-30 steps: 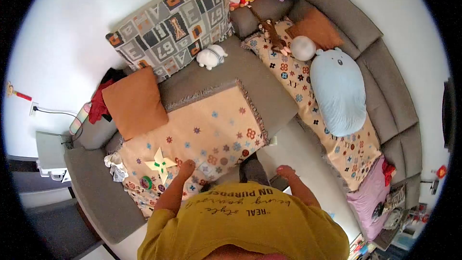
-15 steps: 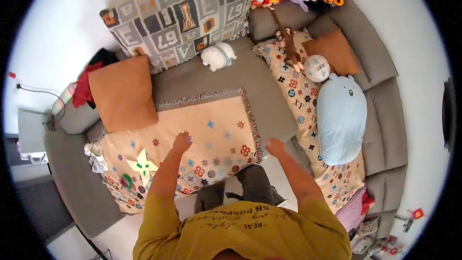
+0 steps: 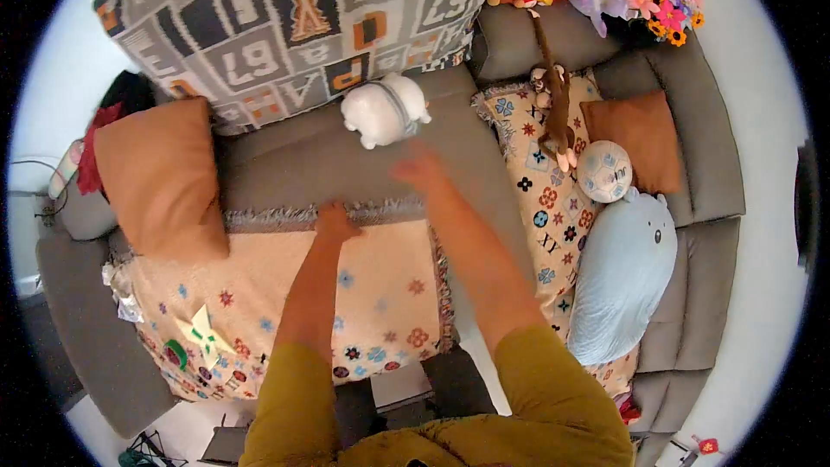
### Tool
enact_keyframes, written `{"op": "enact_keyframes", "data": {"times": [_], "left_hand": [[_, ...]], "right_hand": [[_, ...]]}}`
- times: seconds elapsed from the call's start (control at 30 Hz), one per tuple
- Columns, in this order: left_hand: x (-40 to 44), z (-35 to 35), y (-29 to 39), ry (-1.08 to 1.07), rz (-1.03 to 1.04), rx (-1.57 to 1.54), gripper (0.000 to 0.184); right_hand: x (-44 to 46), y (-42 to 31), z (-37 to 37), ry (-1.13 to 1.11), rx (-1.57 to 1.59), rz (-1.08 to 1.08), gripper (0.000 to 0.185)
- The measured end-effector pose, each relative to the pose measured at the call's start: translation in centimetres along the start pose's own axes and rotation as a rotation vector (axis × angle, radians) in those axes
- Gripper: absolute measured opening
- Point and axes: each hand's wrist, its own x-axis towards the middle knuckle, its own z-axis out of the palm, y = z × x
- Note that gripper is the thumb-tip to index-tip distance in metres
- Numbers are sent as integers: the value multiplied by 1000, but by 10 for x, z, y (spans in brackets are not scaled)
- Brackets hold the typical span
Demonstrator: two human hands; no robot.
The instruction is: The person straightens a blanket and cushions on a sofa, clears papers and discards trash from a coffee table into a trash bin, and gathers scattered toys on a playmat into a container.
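My left hand (image 3: 336, 221) rests on the fringed edge of a peach patterned blanket (image 3: 389, 268), its thumb apart from the fingers. My right hand (image 3: 418, 169) is stretched over the grey sofa seat, just below a white plush toy (image 3: 386, 111) with a grey band. A gap shows between that hand and the toy. Motion blurs the right hand, but its fingers look apart and I see nothing in them.
A large letter-print cushion (image 3: 303, 30) leans on the backrest, with an orange cushion (image 3: 162, 182) at left. A yellow star-shaped item (image 3: 206, 336) lies on the blanket. At right are a ball (image 3: 604, 171), a plush monkey (image 3: 557, 117) and a light-blue plush (image 3: 621, 277).
Both hands have reached forward over the sofa, the right one moving left toward the white plush toy. My left hand has come to the blanket's far fringe. The view has shifted closer.
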Motion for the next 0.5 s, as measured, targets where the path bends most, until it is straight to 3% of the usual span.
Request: {"op": "enact_keyframes", "data": {"times": [0.07,0.13,0.23,0.33,0.37,0.43,0.5], "left_hand": [[-2,-16,21,-61,-125,62,91],[14,0,10,-82,-93,1,93],[20,-1,12,-119,-124,11,94],[30,12,10,-102,-181,86,92],[32,18,9,-86,-203,109,92],[23,3,26,-24,-195,155,89],[23,3,29,-64,-157,174,88]], "right_hand": [[18,-31,41,204,-122,85,59],[62,-34,58,469,683,297,55],[90,-30,61,443,829,82,50],[92,-56,40,462,781,428,48],[69,-80,44,464,843,333,55],[40,-64,13,240,506,-319,59],[10,-67,-37,161,186,-547,59]]}}
